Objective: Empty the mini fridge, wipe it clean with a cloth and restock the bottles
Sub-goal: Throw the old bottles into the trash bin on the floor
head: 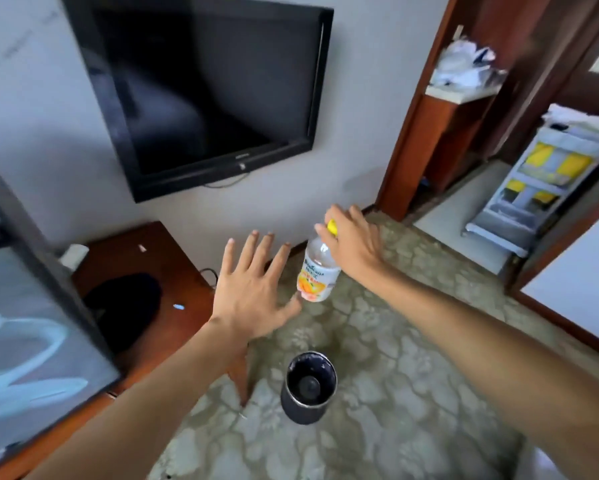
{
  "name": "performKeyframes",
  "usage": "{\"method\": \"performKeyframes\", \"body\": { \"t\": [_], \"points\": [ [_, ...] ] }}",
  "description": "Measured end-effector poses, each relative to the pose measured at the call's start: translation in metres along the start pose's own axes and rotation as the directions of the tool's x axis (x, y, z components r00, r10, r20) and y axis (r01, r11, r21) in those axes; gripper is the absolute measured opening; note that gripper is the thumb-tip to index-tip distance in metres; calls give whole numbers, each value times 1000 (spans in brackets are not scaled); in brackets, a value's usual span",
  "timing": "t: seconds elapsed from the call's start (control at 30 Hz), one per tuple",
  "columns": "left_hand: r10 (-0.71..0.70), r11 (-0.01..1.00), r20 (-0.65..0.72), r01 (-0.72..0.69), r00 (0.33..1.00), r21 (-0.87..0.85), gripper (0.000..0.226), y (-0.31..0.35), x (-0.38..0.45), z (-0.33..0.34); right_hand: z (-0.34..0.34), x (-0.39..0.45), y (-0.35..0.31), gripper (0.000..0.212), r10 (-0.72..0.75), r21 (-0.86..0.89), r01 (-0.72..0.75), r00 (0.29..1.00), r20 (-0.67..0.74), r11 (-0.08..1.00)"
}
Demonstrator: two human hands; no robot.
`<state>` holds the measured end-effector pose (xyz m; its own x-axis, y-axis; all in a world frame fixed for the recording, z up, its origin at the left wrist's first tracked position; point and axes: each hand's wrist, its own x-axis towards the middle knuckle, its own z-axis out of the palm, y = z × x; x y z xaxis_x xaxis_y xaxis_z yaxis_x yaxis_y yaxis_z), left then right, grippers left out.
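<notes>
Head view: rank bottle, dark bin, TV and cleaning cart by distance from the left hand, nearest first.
From the left hand:
1. Bottle: just to its right, hanging from the right hand by the yellow cap end.
2. Dark bin: below, on the carpet.
3. TV: above, on the wall.
4. Cleaning cart: far right, in the doorway.

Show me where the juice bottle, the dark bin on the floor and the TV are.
juice bottle [317,277]: head view, on its orange label.
dark bin [293,398]: head view, on its outer side wall.
TV [201,81]: head view, on the middle of its black screen.
</notes>
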<state>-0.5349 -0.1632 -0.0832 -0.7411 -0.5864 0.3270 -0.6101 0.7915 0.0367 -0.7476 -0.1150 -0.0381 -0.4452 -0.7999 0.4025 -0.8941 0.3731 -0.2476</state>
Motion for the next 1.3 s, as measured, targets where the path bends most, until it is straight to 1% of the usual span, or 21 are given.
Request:
{"method": "performKeyframes", "body": {
  "t": [0.07, 0.17, 0.27, 0.3, 0.37, 0.5, 0.57, 0.67, 0.77, 0.87, 1.0, 1.07, 1.17, 1.23, 1.3],
  "points": [
    [-22, 1000, 63, 22, 998, -1, 88, 18, 6, 44, 40, -10, 38, 30, 43, 15, -45, 993, 107, 999],
    [-43, 999, 135, 41, 990, 14, 91, 36, 12, 110, 111, -29, 86, 27, 77, 4, -81, 962, 261, 997],
    [-74, 997, 200, 74, 977, 6, 92, 43, 19, 178, 189, -52, 121, 17, 127, 8, -141, 911, 391, 990],
    [-88, 996, 226, 88, 970, 10, 93, 45, 22, 200, 217, -62, 133, 18, 112, -4, -122, 896, 429, 993],
    [-101, 995, 255, 97, 962, 28, 95, 45, 25, 246, 273, -79, 155, 22, 77, -35, -69, 869, 489, 997],
    [-114, 993, 291, 113, 950, 21, 96, 38, 26, 331, 367, -105, 187, 24, 88, -59, -67, 839, 537, 996],
    [-116, 993, 320, 116, 940, 22, 95, 32, 23, 379, 421, -120, 204, 27, 92, -80, -55, 804, 588, 995],
    [-118, 993, 375, 110, 919, 42, 98, 23, 17, 441, 494, -142, 224, 25, 92, -66, -64, 757, 647, 996],
    [-123, 992, 408, 122, 905, 28, 96, 13, 10, 500, 558, -164, 235, 19, 98, -68, -70, 698, 710, 995],
    [-140, 989, 425, 146, 894, 20, 98, 6, 4, 539, 601, -184, 241, 14, 78, -43, -70, 651, 755, 997],
    [-130, 990, 431, 142, 893, 5, 97, -1, -3, 573, 646, -206, 249, 15, 67, -27, -77, 592, 803, 997],
    [-130, 990, 429, 141, 894, 8, 97, -6, -4, 587, 661, -210, 249, 17, 49, 3, -87, 588, 808, 996],
    [-142, 989, 476, 143, 868, 34, 99, -11, -1, 601, 672, -199, 244, 19, 23, 48, -101, 606, 795, 994],
    [-146, 989, 496, 141, 856, 49, 99, -10, 2, 602, 670, -191, 242, 18, 13, 52, -92, 591, 806, 994],
    [-143, 989, 491, 138, 859, 47, 98, -6, 3, 596, 661, -186, 241, 21, 19, 33, -80, 574, 819, 996]
  ]
}}
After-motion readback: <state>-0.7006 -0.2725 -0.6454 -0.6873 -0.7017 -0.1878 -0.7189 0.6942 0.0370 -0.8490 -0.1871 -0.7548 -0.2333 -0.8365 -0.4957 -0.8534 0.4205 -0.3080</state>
